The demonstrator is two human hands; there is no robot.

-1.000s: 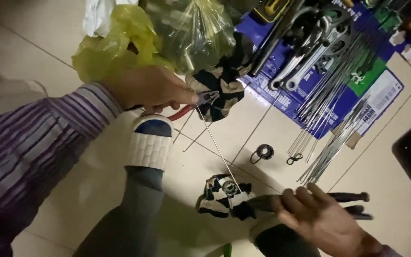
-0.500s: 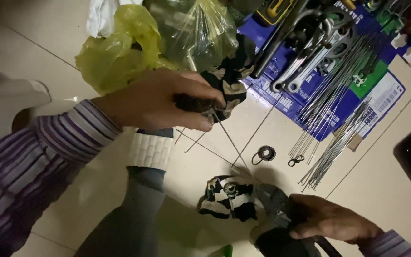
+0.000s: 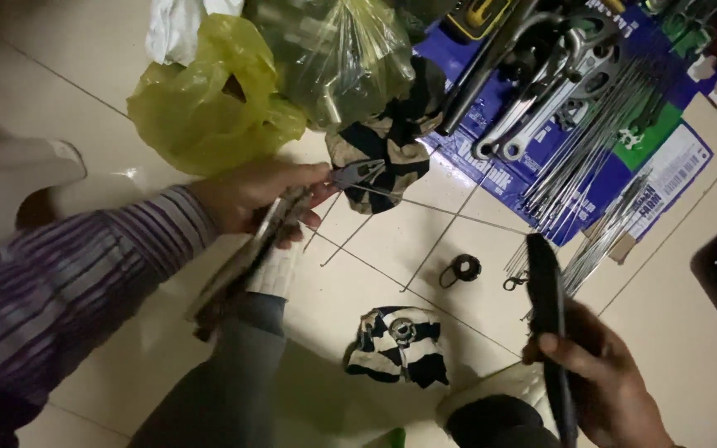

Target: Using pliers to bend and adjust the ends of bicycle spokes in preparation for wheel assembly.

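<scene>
Gripping pliers (image 3: 292, 217), the left hand (image 3: 251, 195) was closed, their nose pinching a thin spoke (image 3: 450, 211) above the floor tiles (image 3: 375, 257). Right hand (image 3: 603, 382) clasped a dark tyre strip (image 3: 545, 307). Mid-grip; pulling would want steadiness.

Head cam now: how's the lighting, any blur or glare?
Head view: dim overall, dark toward the corners; left hand and its pliers are motion-smeared, right hand fairly sharp; soft glare on the floor tile and the clear plastic bag.
</scene>
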